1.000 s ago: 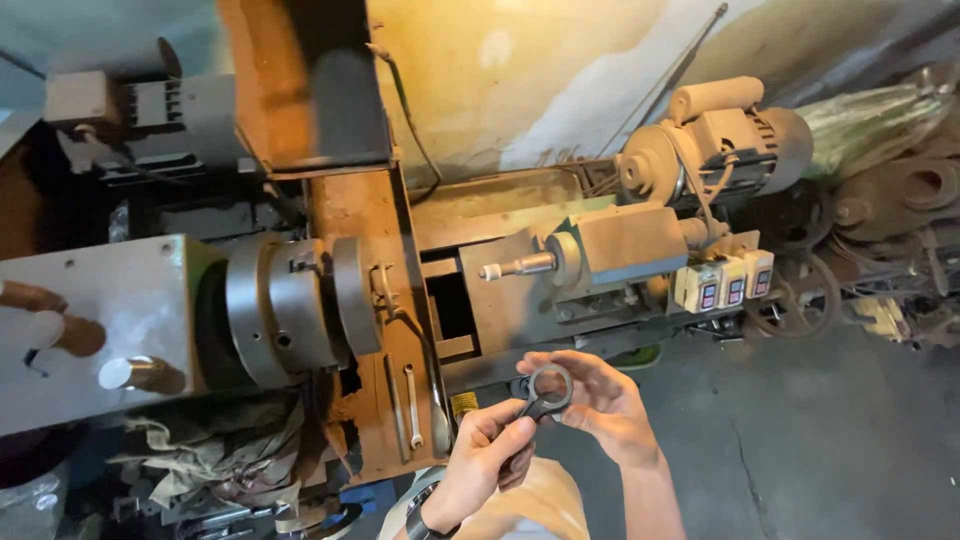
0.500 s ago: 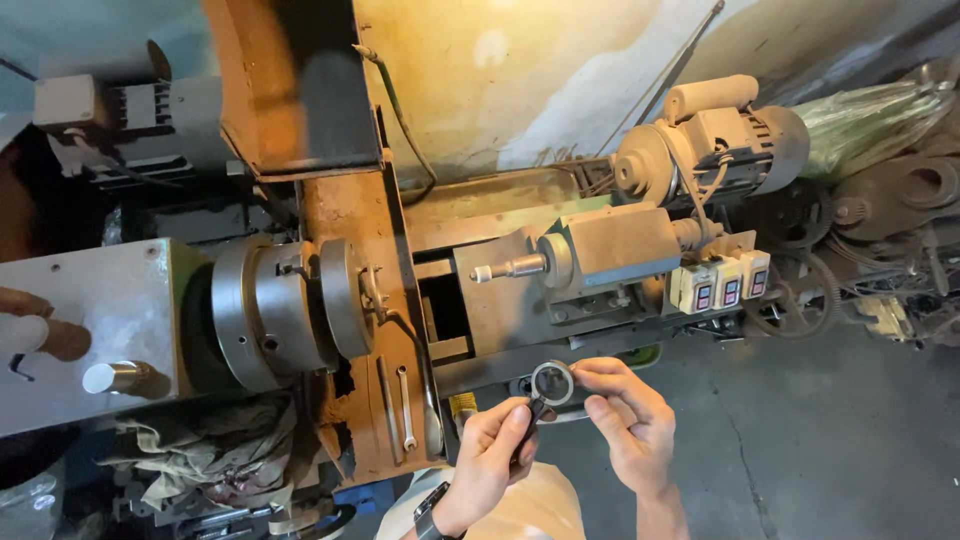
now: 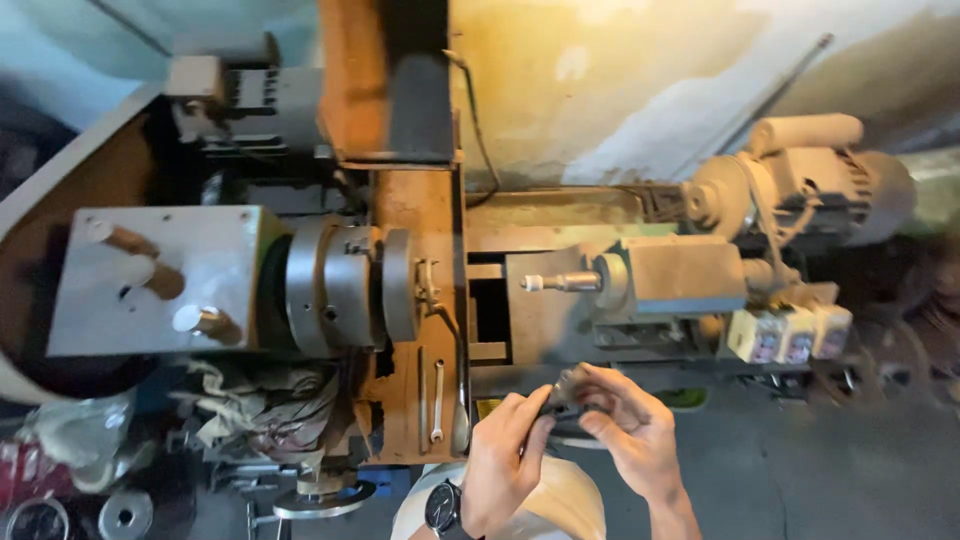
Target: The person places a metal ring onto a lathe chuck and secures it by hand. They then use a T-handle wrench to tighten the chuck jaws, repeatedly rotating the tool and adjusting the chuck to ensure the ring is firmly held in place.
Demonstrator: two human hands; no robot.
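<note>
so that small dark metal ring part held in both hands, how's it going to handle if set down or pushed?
The small dark metal ring part looks rigid, probably steel, so likely stiff and heavy for its size. Its round shape suggests it may roll if set on edge. The left hand and right hand both pinch it with fingertips, hinting it could be slippery; any oil film cannot be told.

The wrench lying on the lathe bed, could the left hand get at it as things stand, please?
Probably not right away: the wrench lies in the open close by, but the left hand and right hand are both gripping a small dark part.
</note>
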